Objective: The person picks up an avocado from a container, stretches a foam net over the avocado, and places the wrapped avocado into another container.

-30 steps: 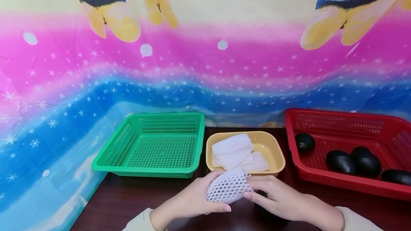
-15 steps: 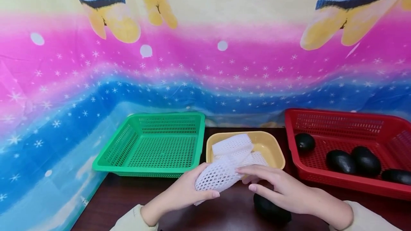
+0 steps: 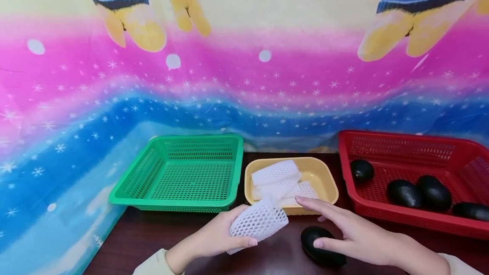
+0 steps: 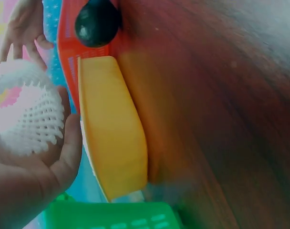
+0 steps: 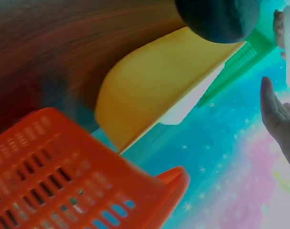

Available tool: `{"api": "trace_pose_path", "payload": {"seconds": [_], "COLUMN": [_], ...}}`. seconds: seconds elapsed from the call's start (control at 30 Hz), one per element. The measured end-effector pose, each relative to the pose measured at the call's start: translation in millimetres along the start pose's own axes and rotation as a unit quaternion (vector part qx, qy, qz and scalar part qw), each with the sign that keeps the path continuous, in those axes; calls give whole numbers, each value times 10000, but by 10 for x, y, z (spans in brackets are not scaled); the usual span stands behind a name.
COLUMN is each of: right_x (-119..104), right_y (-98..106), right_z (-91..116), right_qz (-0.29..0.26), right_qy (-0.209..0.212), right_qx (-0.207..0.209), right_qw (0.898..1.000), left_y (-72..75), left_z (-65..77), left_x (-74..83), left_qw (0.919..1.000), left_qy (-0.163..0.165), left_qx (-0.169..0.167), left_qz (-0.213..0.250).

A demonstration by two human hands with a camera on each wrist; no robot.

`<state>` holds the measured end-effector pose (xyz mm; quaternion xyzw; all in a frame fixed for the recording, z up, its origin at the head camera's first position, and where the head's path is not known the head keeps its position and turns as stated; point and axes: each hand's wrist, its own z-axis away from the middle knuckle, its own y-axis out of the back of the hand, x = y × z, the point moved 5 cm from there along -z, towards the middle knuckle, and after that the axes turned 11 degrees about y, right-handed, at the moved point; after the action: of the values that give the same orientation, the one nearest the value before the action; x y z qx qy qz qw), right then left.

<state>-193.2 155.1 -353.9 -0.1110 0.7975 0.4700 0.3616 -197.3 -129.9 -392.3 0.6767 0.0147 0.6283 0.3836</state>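
Observation:
My left hand (image 3: 219,231) grips a white foam net sleeve (image 3: 259,220), its mesh spread into an open tube. In the left wrist view the sleeve (image 4: 33,119) shows a wide round mouth and a hollow inside. My right hand (image 3: 355,232) is apart from the sleeve, fingers extended and thumb spread, over a dark avocado-like fruit (image 3: 324,251) lying on the table. The thumb overlaps the fruit in the head view. In the right wrist view the dark fruit (image 5: 221,19) sits in front of the yellow tub, away from the fingers.
A yellow tub (image 3: 324,181) with several folded foam nets (image 3: 276,173) stands behind the hands. To its left is a green basket (image 3: 126,200); to its right, a red basket (image 3: 382,213) holds several dark fruits (image 3: 405,193). A printed cloth (image 3: 244,75) hangs behind the table (image 3: 153,241).
My right hand has let go of the net sleeve and moved right, over the dark fruit. The left hand has drawn the sleeve slightly left.

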Motion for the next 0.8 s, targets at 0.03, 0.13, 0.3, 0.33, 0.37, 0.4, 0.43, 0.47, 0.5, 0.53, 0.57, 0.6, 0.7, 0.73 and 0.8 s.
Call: {"api": "trace_pose_path", "payload": {"seconds": [0.03,0.13,0.3,0.33,0.37,0.4,0.43,0.47,0.5,0.53,0.57,0.6,0.7,0.73,0.8], "right_x": [19,83,233,266,300,332,364,392,417,438,458,477,530,544,556], "right_y": [-3,-6,-16,-22,-32,-45,-61,-80,-100,-118,-136,-154,-197,-208,-227], "right_z": [28,112,263,289,314,338,357,372,384,393,402,409,409,406,393], "right_qz": [-17,-22,374,517,634,777,877,958,1056,1116,1111,1087,865,775,696], "right_qy": [-73,-348,-652,-664,-665,-648,-626,-579,-529,-472,-449,-445,-582,-648,-680], "right_qx": [-54,-134,-32,-24,-27,-37,-56,-80,-87,-94,-115,-145,-280,-340,-437], "right_qw": [10000,9993,9972,9964,9958,9949,9942,9937,9930,9926,9927,9930,9942,9943,9943], "left_y": [1,21,74,76,76,73,69,64,57,51,43,36,13,6,-9], "left_z": [5,23,37,44,51,58,67,77,86,94,103,110,122,126,129], "left_x": [-14,-48,-87,-90,-92,-96,-98,-99,-99,-100,-100,-99,-98,-98,-98], "left_qw": [9999,9995,9997,9997,9997,9997,9997,9995,9994,9994,9992,9990,9983,9981,9975], "left_qy": [-49,-138,-141,-122,-106,-79,-68,-64,-67,-75,-89,-108,-198,-209,-222], "left_qx": [-24,-64,57,81,98,106,113,123,121,116,112,105,116,121,142], "left_qz": [-106,-270,-212,-186,-182,-195,-222,-266,-304,-332,-378,-412,-527,-561,-648]}}
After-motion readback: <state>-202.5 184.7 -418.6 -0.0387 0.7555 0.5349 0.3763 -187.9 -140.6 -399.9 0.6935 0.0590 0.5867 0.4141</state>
